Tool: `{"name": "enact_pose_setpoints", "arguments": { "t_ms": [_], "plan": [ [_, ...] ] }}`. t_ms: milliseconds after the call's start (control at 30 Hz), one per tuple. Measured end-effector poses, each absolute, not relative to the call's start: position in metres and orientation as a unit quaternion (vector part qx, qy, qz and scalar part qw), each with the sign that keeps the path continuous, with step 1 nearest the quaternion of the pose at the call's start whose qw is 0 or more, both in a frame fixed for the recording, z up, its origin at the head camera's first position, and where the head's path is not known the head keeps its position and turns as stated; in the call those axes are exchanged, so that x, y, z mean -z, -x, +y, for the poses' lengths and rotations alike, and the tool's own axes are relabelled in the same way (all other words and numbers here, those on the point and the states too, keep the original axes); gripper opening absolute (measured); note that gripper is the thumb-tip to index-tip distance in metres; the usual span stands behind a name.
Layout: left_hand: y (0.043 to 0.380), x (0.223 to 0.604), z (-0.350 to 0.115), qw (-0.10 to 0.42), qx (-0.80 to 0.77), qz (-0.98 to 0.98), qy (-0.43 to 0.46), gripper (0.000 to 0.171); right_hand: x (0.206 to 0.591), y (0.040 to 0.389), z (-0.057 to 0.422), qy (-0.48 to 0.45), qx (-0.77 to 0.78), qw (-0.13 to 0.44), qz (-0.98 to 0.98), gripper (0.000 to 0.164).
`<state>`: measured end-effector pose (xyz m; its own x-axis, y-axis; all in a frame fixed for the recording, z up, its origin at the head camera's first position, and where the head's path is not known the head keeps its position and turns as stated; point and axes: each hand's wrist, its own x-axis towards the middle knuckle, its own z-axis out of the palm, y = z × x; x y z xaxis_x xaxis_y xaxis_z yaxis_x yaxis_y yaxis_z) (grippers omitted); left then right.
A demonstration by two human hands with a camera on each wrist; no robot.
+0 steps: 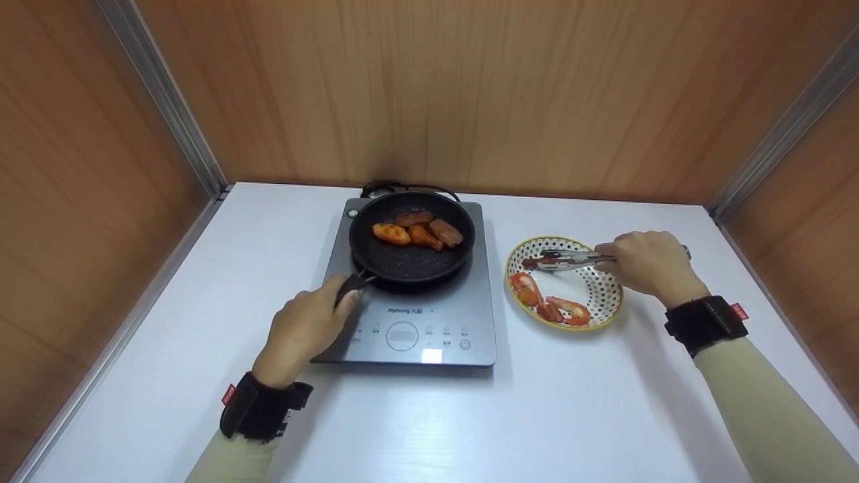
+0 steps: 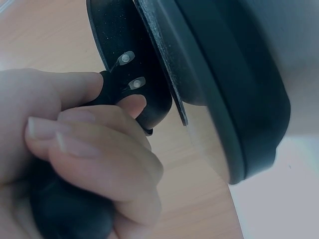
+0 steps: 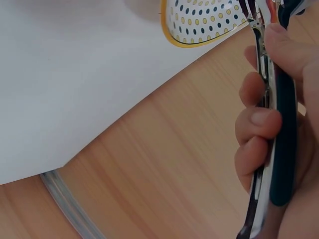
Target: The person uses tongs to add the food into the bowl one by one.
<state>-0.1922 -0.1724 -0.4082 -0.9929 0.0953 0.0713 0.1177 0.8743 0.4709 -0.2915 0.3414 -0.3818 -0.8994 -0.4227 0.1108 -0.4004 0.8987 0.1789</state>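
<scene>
My left hand (image 1: pixel 305 329) grips the black handle of a dark frying pan (image 1: pixel 406 265), its fingers curled round the handle in the left wrist view. Inside the pan lie brown meat slices (image 1: pixel 445 232), a yellow-orange oval piece (image 1: pixel 390 233) and an orange-brown drumstick-like piece (image 1: pixel 425 237). My right hand (image 1: pixel 649 265) holds metal tongs (image 1: pixel 572 259) with dark grips (image 3: pixel 285 144). The tongs' tips are over a dotted, yellow-rimmed plate (image 1: pixel 609 299), at a reddish-brown food piece (image 1: pixel 530 263). Red-and-white shrimp (image 1: pixel 569 310) and smaller orange and reddish pieces (image 1: pixel 550 312) lie along the plate's near left side.
The pan is over a grey induction cooker (image 1: pixel 470 295) with a touch panel at its front. Behind it runs a black cord (image 1: pixel 429 188). Wood-grain panels (image 1: pixel 436 94) border the white table (image 1: pixel 416 422) at the back and sides.
</scene>
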Motion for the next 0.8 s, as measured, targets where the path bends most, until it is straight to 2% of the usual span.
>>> {"name": "enact_pose_setpoints", "arguments": {
  "t_ms": [167,433,800],
  "plan": [
    [0.192,0.408,-0.172,0.022,0.245,-0.968,0.052,0.023,0.387,0.288,0.346,-0.209,0.076,0.08,-0.972,0.022],
    [0.191,0.409,-0.172,0.019,0.237,-0.97,0.055,0.023,0.395,0.281,0.35,-0.216,0.055,0.114,-0.968,0.028],
    [0.192,0.409,-0.172,0.021,0.239,-0.969,0.054,0.023,0.4,0.278,0.357,-0.171,0.031,0.072,-0.982,0.032]
  ]
}}
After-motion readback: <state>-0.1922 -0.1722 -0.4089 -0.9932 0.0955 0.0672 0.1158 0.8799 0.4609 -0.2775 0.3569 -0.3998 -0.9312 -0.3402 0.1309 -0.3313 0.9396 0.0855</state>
